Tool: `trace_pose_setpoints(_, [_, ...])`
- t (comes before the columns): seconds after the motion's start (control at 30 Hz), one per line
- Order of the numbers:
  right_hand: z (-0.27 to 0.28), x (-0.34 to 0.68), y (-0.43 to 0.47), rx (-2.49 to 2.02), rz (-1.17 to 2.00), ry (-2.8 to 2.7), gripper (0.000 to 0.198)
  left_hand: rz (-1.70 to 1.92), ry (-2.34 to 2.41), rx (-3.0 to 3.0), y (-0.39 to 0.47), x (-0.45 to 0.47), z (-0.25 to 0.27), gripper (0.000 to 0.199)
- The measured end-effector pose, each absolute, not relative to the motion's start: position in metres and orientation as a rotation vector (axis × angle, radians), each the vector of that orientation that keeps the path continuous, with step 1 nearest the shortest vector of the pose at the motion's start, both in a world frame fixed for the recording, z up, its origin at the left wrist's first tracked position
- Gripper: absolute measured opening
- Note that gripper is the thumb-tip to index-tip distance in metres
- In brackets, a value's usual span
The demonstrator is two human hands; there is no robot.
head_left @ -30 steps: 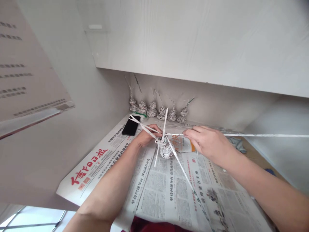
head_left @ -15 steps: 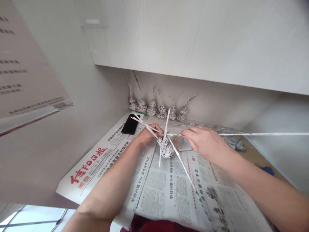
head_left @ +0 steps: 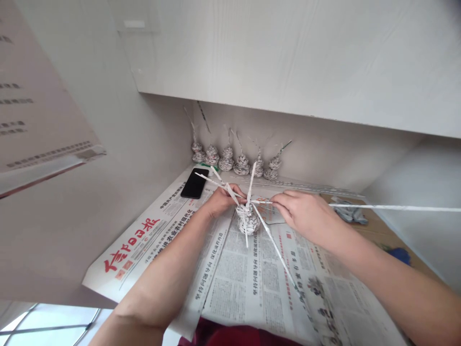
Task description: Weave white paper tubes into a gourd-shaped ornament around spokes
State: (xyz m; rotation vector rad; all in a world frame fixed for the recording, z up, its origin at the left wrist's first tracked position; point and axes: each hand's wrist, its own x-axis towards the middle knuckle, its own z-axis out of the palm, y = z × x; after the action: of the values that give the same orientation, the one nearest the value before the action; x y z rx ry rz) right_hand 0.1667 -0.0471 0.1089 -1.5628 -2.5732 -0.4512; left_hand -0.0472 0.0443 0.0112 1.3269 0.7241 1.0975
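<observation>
A small round body woven from rolled newspaper strips [head_left: 249, 224] stands on the newspaper, with several loose paper strips sticking out of its top. My left hand [head_left: 226, 200] is closed at the far left side of its top, fingers pinching the woven body by the strip bases; the fingertips are partly hidden. My right hand [head_left: 293, 207] pinches a long rolled paper strip [head_left: 374, 207], which runs from the top of the body through the fingers and on past the right edge of the view. Another strip [head_left: 274, 244] slants down to the right over the newspaper.
Several finished-looking gourd-shaped paper weavings [head_left: 226, 159] line the back wall. A black phone [head_left: 195, 183] lies on the newspaper sheets [head_left: 230, 269] at left. Thin paper rods [head_left: 309, 187], a grey crumpled cloth [head_left: 348, 211] and a blue item [head_left: 399, 255] lie at right. A white panel [head_left: 281, 62] overhangs the back.
The woven body has turned slightly, and its loose strips have shifted; the short front one has swung right. Both hands keep their grips, and the long strip slopes a little more downward at right.
</observation>
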Motion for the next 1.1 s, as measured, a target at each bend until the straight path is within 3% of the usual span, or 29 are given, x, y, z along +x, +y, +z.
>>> trace_pose_setpoints(1.1, [0.097, 0.147, -0.045, -1.627, -0.352, -2.589, 0.028, 1.048, 0.625, 1.455, 0.045, -0.044, 0.004, 0.03])
